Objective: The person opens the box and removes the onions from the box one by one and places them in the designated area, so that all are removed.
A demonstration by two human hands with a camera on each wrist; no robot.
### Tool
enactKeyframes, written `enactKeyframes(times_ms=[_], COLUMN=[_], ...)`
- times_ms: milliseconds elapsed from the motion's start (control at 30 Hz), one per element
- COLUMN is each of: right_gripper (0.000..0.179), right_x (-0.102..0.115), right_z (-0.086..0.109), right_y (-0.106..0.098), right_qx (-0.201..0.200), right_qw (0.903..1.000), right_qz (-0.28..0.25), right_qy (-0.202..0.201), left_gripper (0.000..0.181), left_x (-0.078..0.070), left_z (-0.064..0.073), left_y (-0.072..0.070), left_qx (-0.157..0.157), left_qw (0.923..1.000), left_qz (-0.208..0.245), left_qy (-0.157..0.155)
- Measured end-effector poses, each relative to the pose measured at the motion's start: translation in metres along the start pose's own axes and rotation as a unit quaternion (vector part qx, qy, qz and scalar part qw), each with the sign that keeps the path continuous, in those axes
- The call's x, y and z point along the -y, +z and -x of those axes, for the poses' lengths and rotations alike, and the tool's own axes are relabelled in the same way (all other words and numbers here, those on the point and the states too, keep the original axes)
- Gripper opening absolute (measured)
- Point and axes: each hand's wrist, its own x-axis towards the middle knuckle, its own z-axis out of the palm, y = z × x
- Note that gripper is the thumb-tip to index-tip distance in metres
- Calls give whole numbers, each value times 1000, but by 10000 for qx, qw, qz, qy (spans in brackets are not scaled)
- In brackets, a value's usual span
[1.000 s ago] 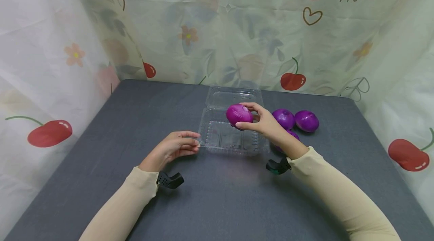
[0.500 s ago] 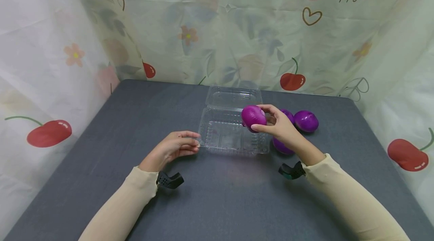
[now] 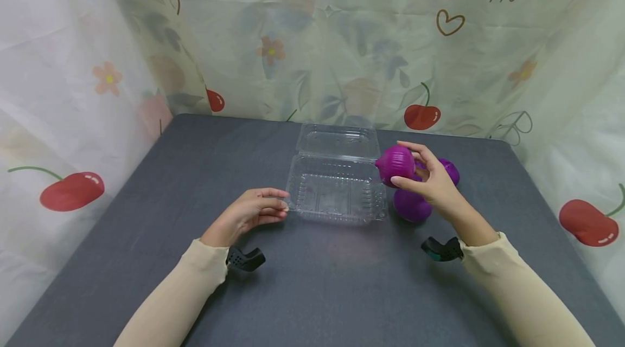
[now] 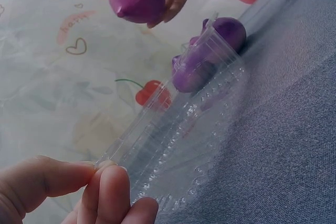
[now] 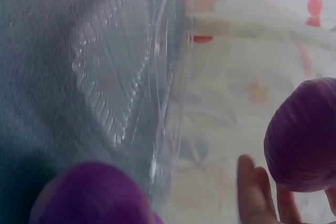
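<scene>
My right hand (image 3: 441, 187) holds a purple onion (image 3: 394, 166) in the air, fingers and thumb round it. The onion's pointed tip faces left, just off the right rim of a clear plastic clamshell box (image 3: 337, 195). Nothing lies in the box, and its lid (image 3: 337, 141) is folded back. With thumb and fingertips, my left hand (image 3: 251, 209) pinches the box's left edge, as the left wrist view shows up close. Below the held onion another purple onion (image 3: 412, 206) rests on the table, beside the box. More purple shows behind the right hand, partly hidden.
A further purple onion (image 3: 450, 171) lies on the dark grey table (image 3: 312, 282), right of my right hand. Behind the table hangs a printed curtain (image 3: 312, 54), which also runs along both sides.
My right hand has moved right with the onion, from over the box to above the other onions. The held onion has turned so its tip shows. My left hand and the box stay put.
</scene>
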Motion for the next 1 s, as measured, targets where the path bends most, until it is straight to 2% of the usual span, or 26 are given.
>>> enactKeyframes(times_ms=[200,300,433,667,833,1000], right_gripper=[62,58,55,58,62,64], right_x=[-6,-13,-20,-27,-36,-48], right_z=[10,16,23,37,46,58], right_y=[-14,-19,-24,-33,-42,-50], right_qx=[-366,-489,-554,-773,-1086,-1282], right_qw=[9988,9962,9888,9774,9743,9781], right_qz=[-198,-635,-1356,-1961,-1972,-1636], right_qy=[-248,-352,-293,-158,-71,48], left_gripper=[39,40,41,41,40,39], left_x=[1,1,1,1,1,0], left_z=[-1,-2,-2,-1,-1,-2], left_y=[0,0,0,0,-1,-1], left_qx=[-38,-26,8,8,-2,2], left_qw=[10000,10000,10000,10000,10000,10000], left_qz=[28,41,53,78,81,76], left_qy=[-20,-22,-14,-16,-19,-22])
